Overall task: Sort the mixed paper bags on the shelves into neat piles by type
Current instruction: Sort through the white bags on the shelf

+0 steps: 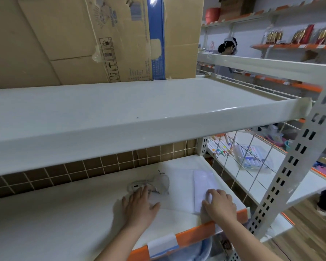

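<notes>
On the lower white shelf (64, 219) lie flat white paper bags. One flat white bag (166, 201) sits under my left hand (139, 206), whose fingers are spread straight on it. Beyond those fingertips lies a bag with grey rope handles (151, 183). A pale lilac bag (203, 183) lies at the right end of the shelf. My right hand (219, 203) rests on its near end with curled fingers, seemingly pinching the edge.
The upper white shelf (120, 113) overhangs the lower one. A large cardboard sheet (83, 38) stands behind it. A wire grid (252, 159) closes the right side, with markers on the neighbouring shelf. An orange strip (196, 234) edges the shelf front. A person stands far back.
</notes>
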Tool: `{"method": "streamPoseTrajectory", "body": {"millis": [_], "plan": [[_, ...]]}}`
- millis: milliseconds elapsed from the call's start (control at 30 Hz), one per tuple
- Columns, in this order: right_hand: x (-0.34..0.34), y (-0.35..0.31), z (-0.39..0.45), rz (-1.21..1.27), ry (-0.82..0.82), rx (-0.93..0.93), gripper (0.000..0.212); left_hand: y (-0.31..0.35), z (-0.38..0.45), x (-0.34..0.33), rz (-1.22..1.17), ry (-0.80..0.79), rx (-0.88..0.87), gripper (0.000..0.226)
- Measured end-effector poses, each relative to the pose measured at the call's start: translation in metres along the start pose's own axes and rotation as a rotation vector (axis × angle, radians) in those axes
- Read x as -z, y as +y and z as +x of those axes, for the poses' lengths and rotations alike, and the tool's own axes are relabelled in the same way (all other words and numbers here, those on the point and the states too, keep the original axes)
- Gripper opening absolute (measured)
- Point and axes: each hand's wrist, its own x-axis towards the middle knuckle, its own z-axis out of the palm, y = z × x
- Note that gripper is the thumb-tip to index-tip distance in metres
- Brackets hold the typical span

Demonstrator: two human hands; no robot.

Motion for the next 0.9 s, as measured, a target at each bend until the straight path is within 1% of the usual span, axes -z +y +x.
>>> {"method": "streamPoseTrajectory", "body": {"millis": [67,133,267,333,400,500,633,767,900], "plan": [[-0.001,-0.009,-0.002,0.029,0.050,0.027,0.043,-0.007,-0.005,0.009,0.022,0.056,0.027,0.067],[-0.006,-0.023,-0.006,0.077,0.059,0.093,0.043,-0.018,-0.011,0.018,0.035,0.088,0.048,0.062],[-0.014,-0.062,-0.020,0.225,0.042,0.251,0.041,-0.046,-0.024,0.041,0.007,0.151,0.085,0.055],[-0.016,-0.085,-0.031,0.288,0.001,0.329,0.040,-0.063,-0.032,0.056,-0.033,0.191,0.124,0.055],[-0.018,-0.109,-0.044,0.324,-0.036,0.388,0.039,-0.084,-0.040,0.071,-0.079,0.230,0.164,0.055],[-0.022,-0.142,-0.062,0.330,-0.048,0.437,0.039,-0.120,-0.057,0.094,-0.107,0.271,0.212,0.054],[-0.029,-0.191,-0.098,0.296,-0.048,0.501,0.043,-0.180,-0.092,0.123,-0.112,0.316,0.289,0.054],[-0.042,-0.241,-0.145,0.233,-0.068,0.542,0.047,-0.253,-0.141,0.140,-0.074,0.401,0.344,0.055],[-0.065,-0.292,-0.192,0.224,-0.082,0.611,0.047,-0.326,-0.187,0.159,-0.151,0.427,0.403,0.053]]}}
